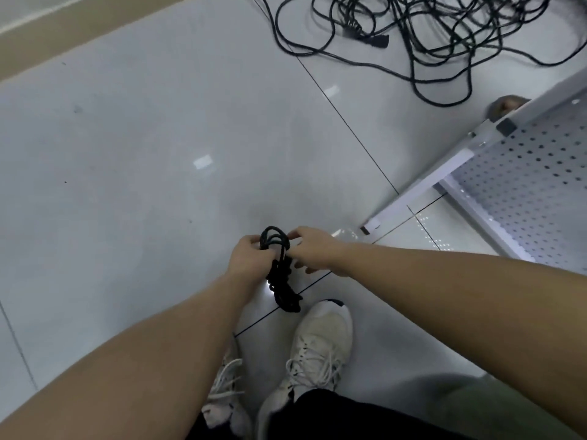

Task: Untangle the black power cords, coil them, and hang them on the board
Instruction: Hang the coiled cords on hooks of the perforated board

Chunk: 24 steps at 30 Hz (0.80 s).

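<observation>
A coiled black power cord (pixel 281 282) hangs between my hands above the floor, wound into a tight bundle with a few loops sticking out at its top. My left hand (pixel 249 258) grips the bundle from the left side. My right hand (pixel 313 249) pinches the upper loops from the right. A tangle of black power cords (pixel 444 30) lies on the floor at the top right, with a plug (pixel 373 38) at its left edge. The white perforated board (pixel 536 182) stands at the right.
The board's white frame foot (pixel 416 193) reaches out over the grey tiled floor (pixel 143 138) toward my hands. My white sneakers (pixel 317 347) are directly below the coil. A beige strip runs along the top left.
</observation>
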Motion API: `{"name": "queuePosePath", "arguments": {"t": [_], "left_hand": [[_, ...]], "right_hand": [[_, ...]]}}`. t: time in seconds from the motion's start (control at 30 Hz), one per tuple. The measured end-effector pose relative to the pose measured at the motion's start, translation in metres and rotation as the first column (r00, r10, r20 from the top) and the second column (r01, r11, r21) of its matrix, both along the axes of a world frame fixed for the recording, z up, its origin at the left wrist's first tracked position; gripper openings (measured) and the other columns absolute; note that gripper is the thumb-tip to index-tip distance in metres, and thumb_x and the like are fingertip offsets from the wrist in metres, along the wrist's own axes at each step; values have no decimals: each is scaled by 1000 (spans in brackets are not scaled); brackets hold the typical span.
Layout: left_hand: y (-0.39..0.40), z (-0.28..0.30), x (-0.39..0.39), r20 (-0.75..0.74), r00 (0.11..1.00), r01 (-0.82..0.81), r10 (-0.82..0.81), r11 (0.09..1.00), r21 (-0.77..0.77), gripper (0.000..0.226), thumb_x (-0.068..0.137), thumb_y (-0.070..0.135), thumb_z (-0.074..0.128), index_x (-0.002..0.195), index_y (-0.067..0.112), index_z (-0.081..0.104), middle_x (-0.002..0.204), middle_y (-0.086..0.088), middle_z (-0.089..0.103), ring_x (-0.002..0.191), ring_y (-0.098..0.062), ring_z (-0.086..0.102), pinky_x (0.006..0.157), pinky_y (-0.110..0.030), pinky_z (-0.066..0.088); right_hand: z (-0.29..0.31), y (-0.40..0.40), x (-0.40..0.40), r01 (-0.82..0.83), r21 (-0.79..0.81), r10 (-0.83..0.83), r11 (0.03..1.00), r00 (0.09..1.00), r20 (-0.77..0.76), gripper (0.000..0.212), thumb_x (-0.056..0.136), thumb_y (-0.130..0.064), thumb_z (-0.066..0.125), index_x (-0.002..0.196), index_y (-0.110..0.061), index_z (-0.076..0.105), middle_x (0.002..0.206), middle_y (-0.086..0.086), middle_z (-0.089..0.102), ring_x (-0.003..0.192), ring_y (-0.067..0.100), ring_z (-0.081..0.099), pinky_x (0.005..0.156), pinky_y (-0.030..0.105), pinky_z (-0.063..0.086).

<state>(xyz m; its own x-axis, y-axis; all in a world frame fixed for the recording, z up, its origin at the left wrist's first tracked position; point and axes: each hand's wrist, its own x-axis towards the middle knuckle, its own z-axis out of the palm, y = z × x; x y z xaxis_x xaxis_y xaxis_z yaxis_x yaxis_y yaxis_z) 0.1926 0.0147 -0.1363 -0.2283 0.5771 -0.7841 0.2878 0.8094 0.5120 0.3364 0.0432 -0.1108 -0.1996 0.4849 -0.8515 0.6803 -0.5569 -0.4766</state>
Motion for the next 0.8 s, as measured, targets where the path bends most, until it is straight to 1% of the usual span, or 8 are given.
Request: {"name": "queuePosePath", "arguments": {"t": [0.07, 0.17, 0.27, 0.37, 0.47, 0.57, 0.67, 0.8], "left_hand": [[3, 11, 7, 33, 999, 11, -12, 999, 34, 33, 91, 4, 65, 120, 15, 53, 90, 6, 60, 73, -8, 61, 52, -18, 47], [13, 38, 19, 112, 994, 1, -12, 995, 98, 44, 89, 5, 68, 131, 11, 57, 94, 0, 69, 71, -12, 64, 61, -23, 49], [26, 81, 35, 193, 978, 38, -74, 982, 183, 43, 90, 8, 70, 131, 15, 58, 93, 0, 74, 70, -12, 65, 66, -26, 51], [35, 132, 54, 237, 959, 75, -155, 946, 316, 39, 92, 11, 70, 127, 22, 59, 91, 8, 77, 71, -6, 69, 66, -20, 52], [37, 184, 77, 274, 934, 92, -230, 895, 437, 38, 93, 13, 70, 126, 27, 59, 99, 6, 77, 75, -3, 71, 64, -15, 53], [31, 227, 101, 301, 909, 89, -288, 840, 535, 40, 93, 13, 71, 129, 26, 60, 111, 3, 73, 86, -8, 73, 76, -22, 59], [20, 260, 125, 308, 887, 104, -345, 798, 594, 39, 94, 10, 72, 127, 26, 61, 110, 4, 73, 82, -4, 73, 75, -21, 59], [13, 291, 158, 242, 860, 188, -450, 720, 668, 41, 95, 6, 67, 133, 19, 62, 109, 0, 75, 85, -7, 72, 72, -20, 58]], "right_hand": [[12, 1, 8, 34, 35, -34, 999, 999, -11, 44, 100, -19, 57, 143, -15, 47, 122, 13, 64, 107, 26, 67, 92, 41, 57], [43, 5, 29, 112, 111, -110, 987, 994, -22, 40, 98, -21, 62, 137, -15, 54, 113, 9, 69, 93, 20, 69, 88, 38, 59], [87, 10, 55, 178, 179, -172, 968, 984, -52, 34, 96, -26, 66, 129, -17, 61, 105, 5, 72, 92, 20, 72, 83, 34, 60], [141, 9, 80, 261, 267, -240, 928, 965, -108, 24, 94, -30, 71, 115, -22, 65, 97, 3, 75, 87, 18, 73, 80, 35, 61], [190, -2, 104, 320, 422, -295, 848, 947, -125, 22, 92, -29, 73, 111, -21, 66, 92, 6, 77, 91, 24, 74, 84, 44, 62], [232, -20, 125, 376, 548, -355, 747, 923, -149, 15, 92, -27, 73, 106, -26, 67, 90, 9, 77, 91, 32, 73, 84, 52, 60], [262, -43, 147, 405, 643, -405, 650, 900, -158, 13, 93, -29, 72, 96, -38, 64, 88, 3, 77, 87, 24, 73, 87, 51, 58], [283, -68, 175, 385, 742, -435, 548, 889, -140, 11, 93, -32, 71, 99, -39, 65, 80, -9, 75, 78, 14, 71, 84, 45, 59]]}}
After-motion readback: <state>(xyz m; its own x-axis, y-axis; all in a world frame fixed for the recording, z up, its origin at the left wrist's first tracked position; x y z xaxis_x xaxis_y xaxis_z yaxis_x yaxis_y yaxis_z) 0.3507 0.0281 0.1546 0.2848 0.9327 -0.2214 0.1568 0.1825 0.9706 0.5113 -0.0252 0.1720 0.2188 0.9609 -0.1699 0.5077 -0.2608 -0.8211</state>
